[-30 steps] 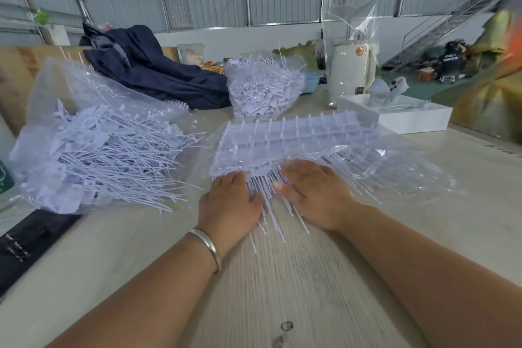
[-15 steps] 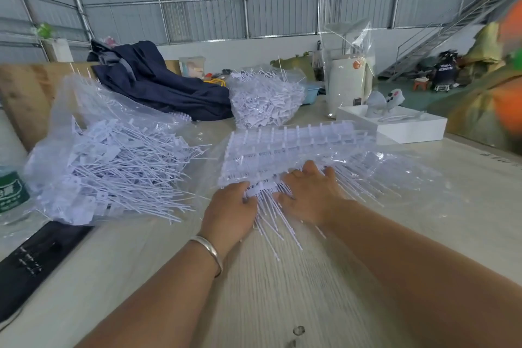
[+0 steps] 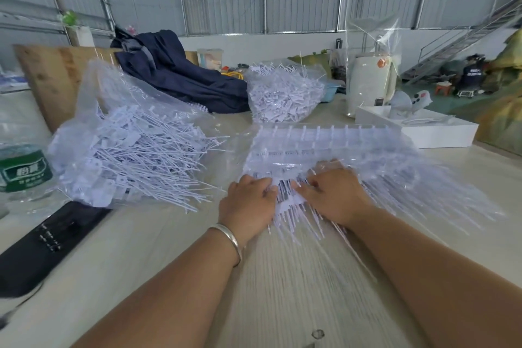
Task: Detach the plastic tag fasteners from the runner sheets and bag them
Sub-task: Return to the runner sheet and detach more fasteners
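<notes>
A stack of white runner sheets [image 3: 324,144] lies mid-table on a crumpled clear bag [image 3: 429,178], the fasteners' thin stems fanning toward me. My left hand [image 3: 248,203] and my right hand [image 3: 336,195] sit side by side at the stack's near edge, fingers curled into the row of fastener heads and gripping it. To the left is a clear bag of loose fasteners [image 3: 135,155] lying open on its side. A second, fuller bag of fasteners [image 3: 285,99] stands behind the stack.
On the pale wooden table [image 3: 282,291] a green-labelled water bottle [image 3: 22,169] and a flat black device [image 3: 48,243] lie at the left. A navy garment [image 3: 180,76], a white box [image 3: 423,133] and a white cylinder in plastic [image 3: 370,85] stand at the back.
Both hands have slid forward from lying flat on the stems to the sheets' near edge, and their fingers have curled into the fastener heads.
</notes>
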A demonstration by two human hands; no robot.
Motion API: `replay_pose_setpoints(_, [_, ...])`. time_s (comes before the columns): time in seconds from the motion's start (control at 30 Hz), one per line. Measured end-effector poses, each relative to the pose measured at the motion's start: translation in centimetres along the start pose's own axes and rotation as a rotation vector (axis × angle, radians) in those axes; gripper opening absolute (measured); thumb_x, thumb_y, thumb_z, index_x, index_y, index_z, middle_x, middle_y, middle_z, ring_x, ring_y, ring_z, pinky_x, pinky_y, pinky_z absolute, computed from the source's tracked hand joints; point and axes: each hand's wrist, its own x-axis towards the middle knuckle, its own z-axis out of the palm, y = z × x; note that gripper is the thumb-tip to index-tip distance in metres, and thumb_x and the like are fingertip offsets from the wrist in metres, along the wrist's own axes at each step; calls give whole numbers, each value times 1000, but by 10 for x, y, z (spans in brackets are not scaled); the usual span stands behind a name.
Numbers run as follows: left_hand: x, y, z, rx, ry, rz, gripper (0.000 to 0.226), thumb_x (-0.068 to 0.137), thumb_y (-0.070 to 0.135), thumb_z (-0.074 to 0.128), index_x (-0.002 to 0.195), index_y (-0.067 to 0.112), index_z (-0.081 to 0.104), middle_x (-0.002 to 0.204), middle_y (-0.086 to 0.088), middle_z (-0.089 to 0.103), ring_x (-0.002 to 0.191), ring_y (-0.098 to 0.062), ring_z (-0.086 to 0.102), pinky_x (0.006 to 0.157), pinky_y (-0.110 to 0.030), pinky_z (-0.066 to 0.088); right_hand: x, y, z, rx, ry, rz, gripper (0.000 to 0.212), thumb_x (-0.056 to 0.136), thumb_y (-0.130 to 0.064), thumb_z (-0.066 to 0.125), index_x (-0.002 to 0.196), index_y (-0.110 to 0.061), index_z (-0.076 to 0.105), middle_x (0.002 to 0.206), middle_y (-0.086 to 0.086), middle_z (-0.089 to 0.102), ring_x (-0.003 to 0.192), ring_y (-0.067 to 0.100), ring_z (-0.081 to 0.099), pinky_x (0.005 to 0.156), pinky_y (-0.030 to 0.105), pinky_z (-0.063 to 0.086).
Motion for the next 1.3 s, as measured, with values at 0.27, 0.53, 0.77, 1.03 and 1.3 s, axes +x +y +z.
replay_pose_setpoints(0.27, [-11, 9, -10, 173, 246, -1, 24, 91, 38, 44, 92, 29, 67, 110, 1, 48, 111, -24, 39, 90, -37, 37, -6, 3, -8, 463, -51, -94, 64, 86, -31, 72, 42, -19, 26, 41, -5, 23, 42, 10, 23, 49, 31, 23])
replay_pose_setpoints(0.53, [-12, 10, -4, 23, 170, 127, 22, 87, 46, 59, 98, 32, 71, 97, 5, 63, 100, -21, 57, 86, -35, 45, -7, -6, -10, 63, -52, -243, 54, 82, -61, 59, 51, -21, 41, 61, -4, 49, 75, 10, 46, 69, 28, 30])
replay_pose_setpoints(0.77, [-6, 8, -3, 30, 177, 68, 20, 83, 38, 64, 76, 21, 71, 82, 6, 66, 88, -16, 61, 72, -27, 43, -11, -21, -48, -150, -242, -222, 61, 86, -66, 43, 51, -16, 43, 57, 0, 47, 62, 15, 47, 62, 26, 30])
replay_pose_setpoints(1.03, [-8, 9, -5, 82, 164, 64, 25, 84, 32, 60, 72, 11, 65, 73, -3, 60, 77, -19, 59, 64, -27, 36, -50, -37, -134, -152, -168, -170, 62, 80, -65, 44, 46, -15, 28, 44, 0, 26, 44, 15, 28, 50, 31, 26])
replay_pose_setpoints(1.3, [-17, 15, -8, 127, 199, 35, 32, 86, 25, 54, 56, 18, 52, 64, 8, 51, 78, -25, 57, 70, -29, 42, -60, -63, -214, -137, 141, -157, 67, 80, -69, 35, 44, -13, 28, 41, -1, 22, 38, 16, 24, 46, 28, 24])
